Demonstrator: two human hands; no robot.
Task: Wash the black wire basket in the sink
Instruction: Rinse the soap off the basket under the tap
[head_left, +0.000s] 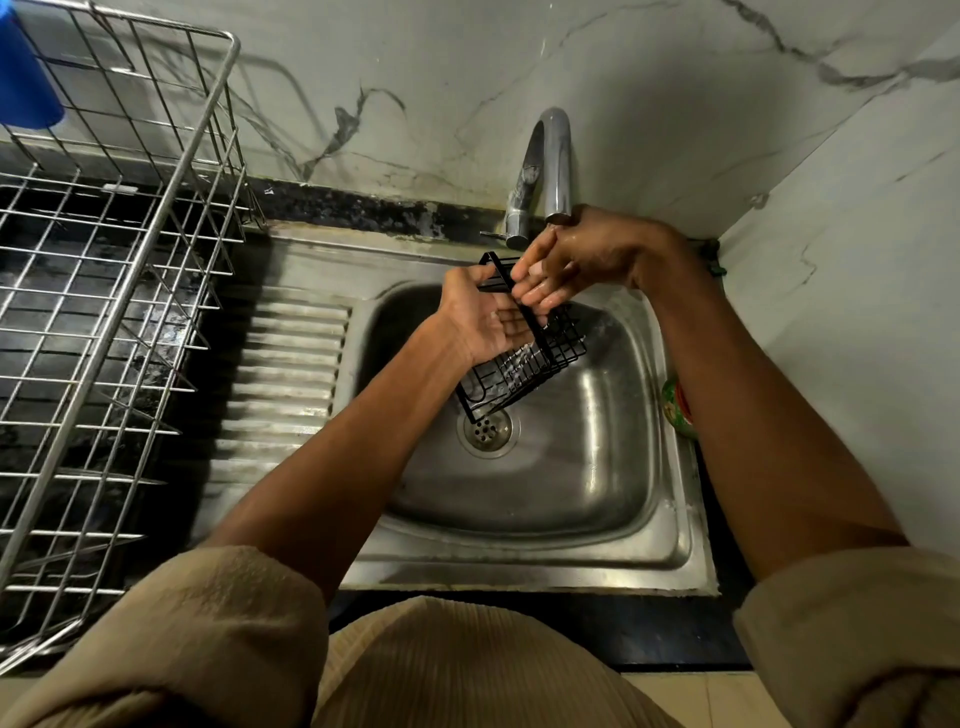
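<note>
The black wire basket (524, 366) hangs tilted over the steel sink (587, 467), just above the drain (487, 430). My left hand (480, 317) holds it from the left, palm up, thumb over its top bar. My right hand (576, 262) comes in from the right under the tap's spout, its wet, fairly straight fingers resting against the basket's upper side. Water glistens on the basket's wires. Part of the basket is hidden behind both hands.
The chrome tap (545, 171) rises behind the sink. A ribbed draining board (283, 384) lies left of the bowl. A large steel wire dish rack (104, 291) stands on the left counter, a blue object (26, 78) at its far corner. A green and red item (678, 408) sits at the sink's right rim.
</note>
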